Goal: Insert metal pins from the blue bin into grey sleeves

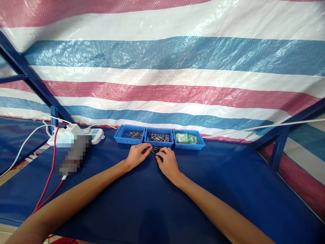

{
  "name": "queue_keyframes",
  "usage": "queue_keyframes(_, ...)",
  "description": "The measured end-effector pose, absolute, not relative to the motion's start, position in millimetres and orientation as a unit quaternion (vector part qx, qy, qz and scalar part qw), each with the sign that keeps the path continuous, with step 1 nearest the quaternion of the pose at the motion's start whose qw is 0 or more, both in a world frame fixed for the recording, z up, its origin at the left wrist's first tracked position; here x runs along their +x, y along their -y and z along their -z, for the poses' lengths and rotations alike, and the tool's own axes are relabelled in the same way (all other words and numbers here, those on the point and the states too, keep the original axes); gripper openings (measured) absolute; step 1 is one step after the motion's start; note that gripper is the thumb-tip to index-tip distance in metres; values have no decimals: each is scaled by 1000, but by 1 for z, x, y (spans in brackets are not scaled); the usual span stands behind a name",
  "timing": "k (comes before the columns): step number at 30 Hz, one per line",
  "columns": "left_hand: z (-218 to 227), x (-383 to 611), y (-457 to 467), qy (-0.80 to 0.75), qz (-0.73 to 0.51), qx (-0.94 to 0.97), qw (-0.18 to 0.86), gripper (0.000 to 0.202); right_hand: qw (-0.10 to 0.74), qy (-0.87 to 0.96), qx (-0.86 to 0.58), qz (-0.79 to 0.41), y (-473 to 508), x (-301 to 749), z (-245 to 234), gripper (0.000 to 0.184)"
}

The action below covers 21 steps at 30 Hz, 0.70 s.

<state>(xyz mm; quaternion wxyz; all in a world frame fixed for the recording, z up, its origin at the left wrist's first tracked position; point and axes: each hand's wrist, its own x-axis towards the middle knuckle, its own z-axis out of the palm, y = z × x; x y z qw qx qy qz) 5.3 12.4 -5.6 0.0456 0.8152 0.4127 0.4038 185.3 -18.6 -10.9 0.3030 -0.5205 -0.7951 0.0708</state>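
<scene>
Both hands meet just in front of the middle blue bin, over a few thin, dark, rod-like metal pieces (155, 149) on the table. My left hand (137, 156) is closed in a pinch at the left end of these pieces; what sits between its fingertips is too small to make out. Bent and drawn together, the fingers of my right hand (169, 163) touch the pieces from the right, and whatever they grip is hidden. The left blue bin (122, 140) holds many thin metal rods (135, 135). Short grey cylinders (159, 137) lie in the middle bin (158, 143).
Green-and-clear packets (186, 138) fill the right blue bin (189, 146). At the left, a white power strip (98, 135) with plugs stands beside a pixelated object (74, 156) on a red cable (52, 166). Striped sheeting (177, 76) hangs behind the blue table (142, 203).
</scene>
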Motion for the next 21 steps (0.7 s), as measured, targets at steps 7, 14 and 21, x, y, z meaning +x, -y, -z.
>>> queue_keyframes(7,4,5,-11,-348,-336,874,42,20,285,789,-543,-48,20,184,11,11)
queue_keyframes(14,6,5,-14,-354,-317,879,25,21,269,790,-551,-33,20,184,13,12)
queue_keyframes(21,5,6,-13,-363,-295,884,9,21,254,794,-551,-16,20,183,15,14)
